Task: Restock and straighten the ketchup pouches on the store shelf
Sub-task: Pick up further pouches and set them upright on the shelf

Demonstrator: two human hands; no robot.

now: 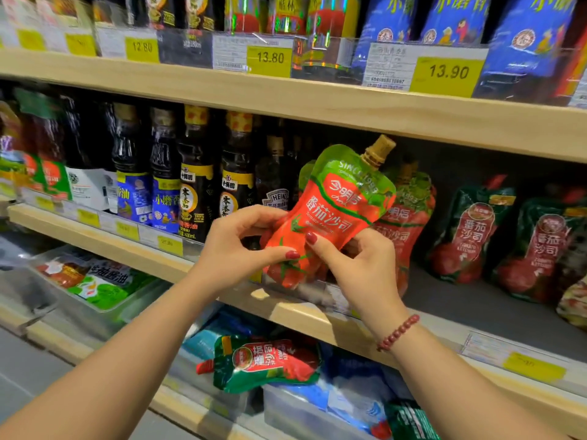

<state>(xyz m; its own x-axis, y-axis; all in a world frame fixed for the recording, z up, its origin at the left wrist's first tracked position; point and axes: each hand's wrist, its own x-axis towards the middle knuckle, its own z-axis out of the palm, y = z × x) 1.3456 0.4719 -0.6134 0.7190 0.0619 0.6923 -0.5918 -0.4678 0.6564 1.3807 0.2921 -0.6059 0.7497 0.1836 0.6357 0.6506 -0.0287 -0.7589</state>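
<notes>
A red and green ketchup pouch (336, 204) with a gold spout cap is held tilted at the front edge of the middle shelf (301, 309). My left hand (235, 246) grips its lower left side and my right hand (365, 265) grips its lower right. Right behind it stands a second matching pouch (409, 217). Two dark green ketchup pouches (470, 233) (540, 249) stand further right on the same shelf. One more green and red pouch (266, 363) lies on its side on the shelf below.
Dark soy sauce bottles (193, 173) fill the middle shelf to the left of the pouches. The upper shelf (286, 93) carries yellow price tags and blue packs (527, 33). Trays with flat packets (95, 281) and blue packs sit on the lower shelf.
</notes>
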